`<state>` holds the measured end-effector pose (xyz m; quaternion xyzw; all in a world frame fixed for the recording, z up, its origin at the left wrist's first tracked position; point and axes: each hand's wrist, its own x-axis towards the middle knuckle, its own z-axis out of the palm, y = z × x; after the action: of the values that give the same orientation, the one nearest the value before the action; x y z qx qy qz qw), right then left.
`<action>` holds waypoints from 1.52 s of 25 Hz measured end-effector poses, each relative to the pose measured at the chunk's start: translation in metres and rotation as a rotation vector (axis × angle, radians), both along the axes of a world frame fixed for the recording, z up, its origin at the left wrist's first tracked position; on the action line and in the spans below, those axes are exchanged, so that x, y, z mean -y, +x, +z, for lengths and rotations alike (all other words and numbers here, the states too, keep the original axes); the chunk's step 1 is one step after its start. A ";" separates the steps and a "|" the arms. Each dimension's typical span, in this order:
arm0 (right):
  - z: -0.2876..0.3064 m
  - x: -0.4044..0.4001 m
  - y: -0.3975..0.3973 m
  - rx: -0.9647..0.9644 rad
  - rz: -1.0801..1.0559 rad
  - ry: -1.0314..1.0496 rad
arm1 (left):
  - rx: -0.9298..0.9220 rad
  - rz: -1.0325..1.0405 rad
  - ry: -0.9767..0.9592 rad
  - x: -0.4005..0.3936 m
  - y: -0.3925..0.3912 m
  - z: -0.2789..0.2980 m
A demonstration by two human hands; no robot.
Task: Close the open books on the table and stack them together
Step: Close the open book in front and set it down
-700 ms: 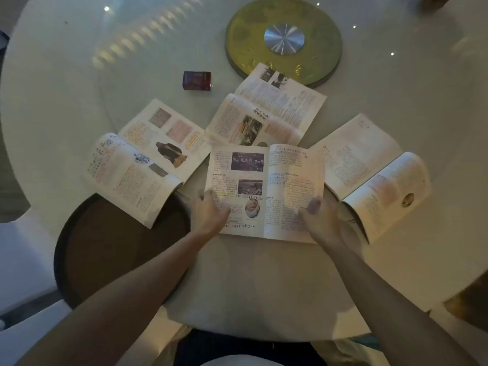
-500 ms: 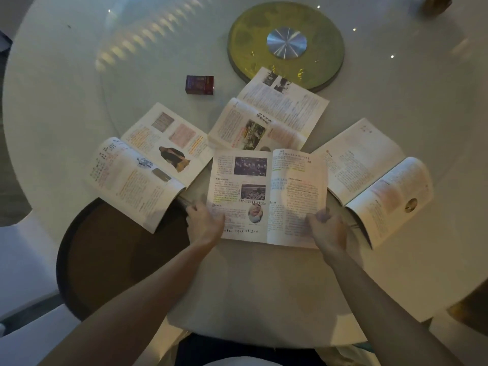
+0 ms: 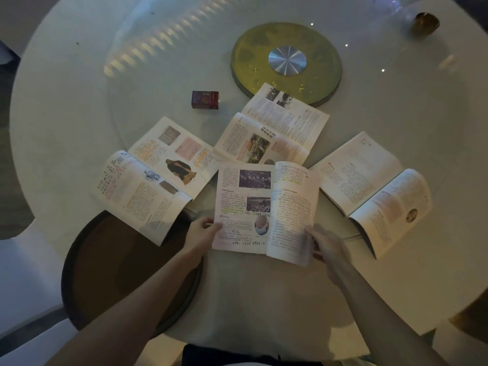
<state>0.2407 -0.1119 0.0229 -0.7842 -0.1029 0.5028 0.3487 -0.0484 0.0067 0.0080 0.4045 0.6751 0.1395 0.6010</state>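
Paper book [image 3: 266,207], rectangular, gripped by both hands.

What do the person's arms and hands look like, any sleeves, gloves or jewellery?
Both forearms are bare, with no sleeves in view. The left hand and right hand wear no gloves, and no watch, bracelet or ring shows in the dim light. The fingers are uncovered too.

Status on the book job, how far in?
Done: nothing; all four books lie open and none is stacked. In hand: the left hand and right hand grip the near edges of the middle book. Left: closing it, the left book, far book and right book, then stacking.
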 end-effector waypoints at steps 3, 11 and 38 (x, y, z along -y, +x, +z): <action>0.006 0.001 -0.004 -0.137 -0.080 0.041 | 0.093 0.012 -0.048 0.002 -0.005 0.005; 0.070 -0.029 -0.046 -0.036 0.197 0.330 | 0.436 -0.118 0.033 0.002 0.024 0.043; 0.084 0.019 -0.028 0.173 0.229 0.574 | 0.530 -0.063 -0.322 -0.006 0.033 0.085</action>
<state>0.2131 -0.1306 0.1064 -0.6768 -0.3575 0.4208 0.4869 -0.0159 0.0124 0.0930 0.2740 0.4955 0.1127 0.8165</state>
